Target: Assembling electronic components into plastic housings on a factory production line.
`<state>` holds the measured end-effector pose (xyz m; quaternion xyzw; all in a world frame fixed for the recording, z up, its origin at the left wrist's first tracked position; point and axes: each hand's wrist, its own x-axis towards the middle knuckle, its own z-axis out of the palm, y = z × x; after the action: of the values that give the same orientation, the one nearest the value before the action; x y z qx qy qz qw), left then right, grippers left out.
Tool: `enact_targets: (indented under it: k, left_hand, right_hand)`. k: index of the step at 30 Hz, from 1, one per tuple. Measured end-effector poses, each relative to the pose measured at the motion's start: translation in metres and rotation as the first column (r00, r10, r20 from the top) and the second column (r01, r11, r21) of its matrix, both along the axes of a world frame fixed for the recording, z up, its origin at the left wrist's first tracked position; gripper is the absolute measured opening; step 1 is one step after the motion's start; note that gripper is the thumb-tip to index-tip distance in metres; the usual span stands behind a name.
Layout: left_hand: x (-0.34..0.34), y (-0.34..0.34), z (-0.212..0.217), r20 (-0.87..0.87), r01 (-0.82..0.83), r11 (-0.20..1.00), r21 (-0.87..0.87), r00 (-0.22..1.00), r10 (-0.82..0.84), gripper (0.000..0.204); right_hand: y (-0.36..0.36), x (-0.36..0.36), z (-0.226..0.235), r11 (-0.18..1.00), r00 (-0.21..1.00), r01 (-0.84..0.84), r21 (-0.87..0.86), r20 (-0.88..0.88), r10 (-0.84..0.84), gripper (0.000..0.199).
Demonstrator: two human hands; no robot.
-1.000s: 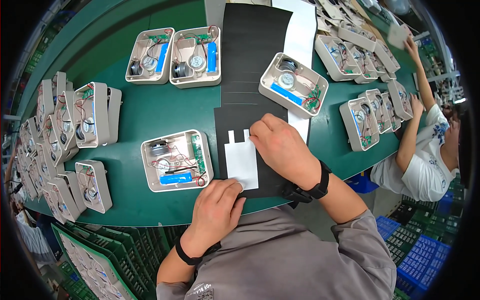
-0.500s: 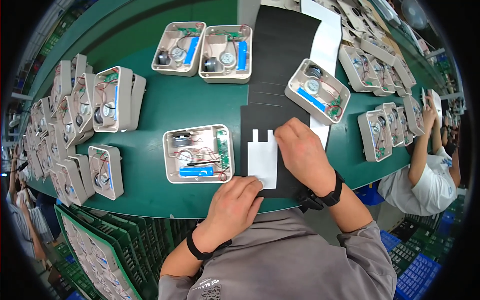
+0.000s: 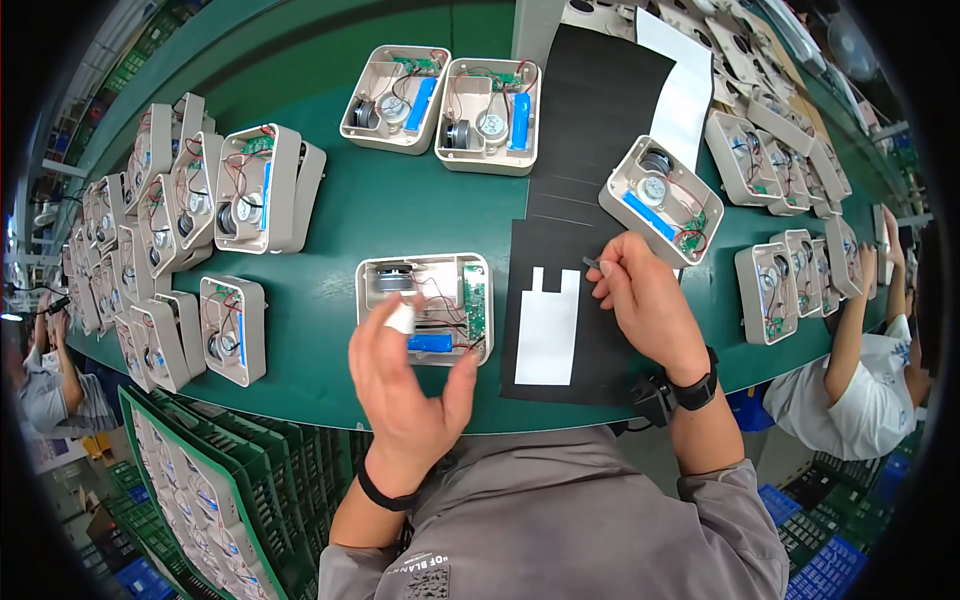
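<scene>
Worktop [image 3: 320, 345], smooth green, one: bare room left of and beyond the left grip [image 3: 402, 398], near edge passing beneath that wrist; black sheet [image 3: 612, 345], matte, one, lies right of the left grip, its white patch [image 3: 547, 338] with two upright tabs just left of the right grip [image 3: 652, 312]. Left grip, fingers spread, thumb apart, is over one off-white plastic casing [image 3: 445, 290], rounded corners, a small white piece [image 3: 401, 319] at its fingertips, whether held cannot be told; right grip pinches one small dark strip [image 3: 591, 263]. Similar: paired casings [image 3: 490, 120] beyond the left grip, one angled casing [image 3: 663, 200] beyond the right.
</scene>
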<state>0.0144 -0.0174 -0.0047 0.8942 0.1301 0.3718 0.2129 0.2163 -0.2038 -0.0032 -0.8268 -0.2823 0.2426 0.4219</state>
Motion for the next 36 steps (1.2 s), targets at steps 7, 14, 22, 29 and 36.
enact_targets:
  k: [7,14,22,29,36]
  left_hand:
    - [-0.019,-0.002,-0.019,-0.078,0.077,0.995,-0.059,0.994,-0.081,0.054]
    - [0.0,0.005,-0.013,-0.18,-0.067,0.973,-0.222,0.983,0.026,0.044]
    - [0.007,0.02,0.012,-0.285,-0.004,0.98,-0.199,0.957,-0.054,0.044]
    - [-0.001,0.022,0.012,-0.312,0.1,0.971,-0.217,0.936,-0.166,0.043]
    - [-0.008,0.03,-0.001,-0.214,0.101,0.892,-0.441,0.953,-0.214,0.036]
  right_hand:
    - [0.018,-0.007,0.022,0.994,0.983,-0.106,-0.006,0.15,0.106,0.003]
    - [0.085,-0.026,0.013,0.89,0.872,-0.382,0.25,0.416,0.258,0.01]
    - [0.06,-0.071,0.009,0.905,0.949,-0.3,0.302,0.194,0.25,0.012]
    - [0.047,-0.07,0.024,0.891,0.941,-0.337,0.303,0.075,0.33,0.011]
    - [0.077,-0.032,0.014,0.846,0.83,-0.502,0.18,0.376,0.412,0.009]
